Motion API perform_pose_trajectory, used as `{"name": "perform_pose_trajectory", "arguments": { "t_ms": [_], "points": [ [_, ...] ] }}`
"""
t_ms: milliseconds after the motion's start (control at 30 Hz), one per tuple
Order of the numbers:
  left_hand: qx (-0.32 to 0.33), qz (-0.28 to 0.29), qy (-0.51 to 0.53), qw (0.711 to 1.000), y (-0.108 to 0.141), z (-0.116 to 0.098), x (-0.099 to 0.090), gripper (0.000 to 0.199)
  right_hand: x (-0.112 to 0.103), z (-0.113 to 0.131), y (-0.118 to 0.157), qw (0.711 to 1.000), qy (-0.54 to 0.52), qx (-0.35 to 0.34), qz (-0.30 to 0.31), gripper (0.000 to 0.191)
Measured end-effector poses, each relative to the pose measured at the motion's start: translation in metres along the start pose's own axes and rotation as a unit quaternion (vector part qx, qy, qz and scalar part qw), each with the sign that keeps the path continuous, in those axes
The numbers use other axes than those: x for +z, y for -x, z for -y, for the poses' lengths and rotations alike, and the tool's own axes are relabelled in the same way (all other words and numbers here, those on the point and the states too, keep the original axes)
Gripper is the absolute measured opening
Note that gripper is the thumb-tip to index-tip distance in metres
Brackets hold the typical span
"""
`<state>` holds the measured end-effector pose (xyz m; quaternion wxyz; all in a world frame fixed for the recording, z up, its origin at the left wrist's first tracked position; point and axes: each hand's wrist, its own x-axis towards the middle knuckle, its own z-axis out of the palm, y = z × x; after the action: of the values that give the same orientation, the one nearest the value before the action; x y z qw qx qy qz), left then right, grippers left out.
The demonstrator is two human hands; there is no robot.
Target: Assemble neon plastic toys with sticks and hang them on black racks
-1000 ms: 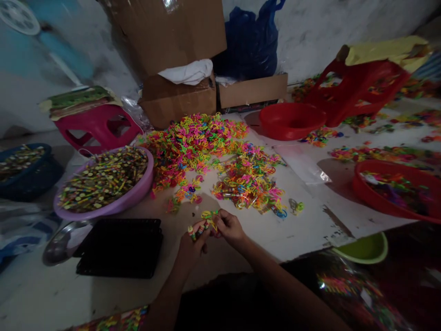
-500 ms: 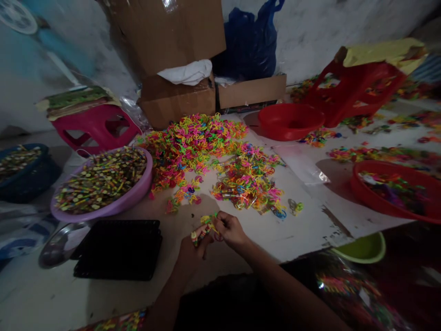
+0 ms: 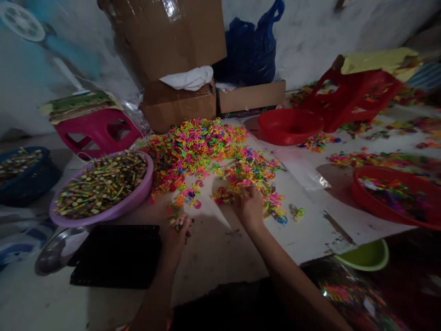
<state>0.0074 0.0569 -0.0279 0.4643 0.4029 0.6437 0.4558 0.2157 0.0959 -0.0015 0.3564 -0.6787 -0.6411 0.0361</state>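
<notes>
My left hand [image 3: 179, 236] is closed around small multicoloured sticks [image 3: 176, 222], low over the work surface to the right of a stack of black trays [image 3: 117, 257]. The sticks resemble those heaped in the purple basin [image 3: 146, 184]; how many I hold is unclear. Over at the near side of the loose pile of bright plastic pieces [image 3: 206, 138], my right hand [image 3: 251, 209] reaches down among them. Its fingertips are blurred and partly hidden, so I cannot make out whether they grip a piece.
Red basins [image 3: 291, 126] and a red stool [image 3: 358, 94] stand to the right, near a clear plastic bag [image 3: 306, 170]. Cardboard boxes [image 3: 179, 103] back the pile. A pink stool [image 3: 96, 131] and metal dish [image 3: 51, 257] are at left.
My right hand has left the left hand and moved forward and right to the pile. My left hand has shifted left, and the yellow-green piece between the hands is out of sight.
</notes>
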Motion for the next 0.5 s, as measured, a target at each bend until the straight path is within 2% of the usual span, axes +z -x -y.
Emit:
{"name": "perform_pose_trajectory", "arguments": {
  "t_ms": [33, 100, 133, 233, 333, 400, 500],
  "points": [
    [-0.012, -0.013, 0.018, 1.000, -0.003, 0.006, -0.002, 0.051, 0.011, 0.008, -0.001, 0.998, 0.010, -0.055, 0.026, 0.027],
    [-0.036, -0.015, 0.056, 0.998, -0.005, 0.016, -0.003, 0.053, 0.039, 0.027, 0.001, 0.978, -0.003, -0.168, 0.122, 0.029],
    [-0.044, -0.011, 0.065, 0.997, -0.003, 0.019, -0.003, 0.054, 0.053, 0.037, 0.002, 0.967, -0.004, -0.196, 0.164, 0.030],
    [-0.067, -0.024, 0.081, 0.994, 0.003, 0.023, -0.009, 0.053, 0.082, 0.051, 0.012, 0.940, -0.010, -0.227, 0.253, 0.028],
    [-0.116, -0.039, 0.128, 0.984, 0.009, 0.023, -0.022, 0.048, 0.079, 0.039, 0.030, 0.925, -0.071, -0.255, 0.271, 0.025],
    [-0.143, -0.031, 0.150, 0.978, 0.012, 0.025, -0.027, 0.044, 0.066, 0.023, 0.045, 0.925, -0.169, -0.220, 0.260, 0.022],
    [-0.156, -0.004, 0.175, 0.972, 0.011, 0.028, -0.017, 0.040, 0.047, 0.009, 0.062, 0.910, -0.340, -0.050, 0.233, 0.014]
  ]
}}
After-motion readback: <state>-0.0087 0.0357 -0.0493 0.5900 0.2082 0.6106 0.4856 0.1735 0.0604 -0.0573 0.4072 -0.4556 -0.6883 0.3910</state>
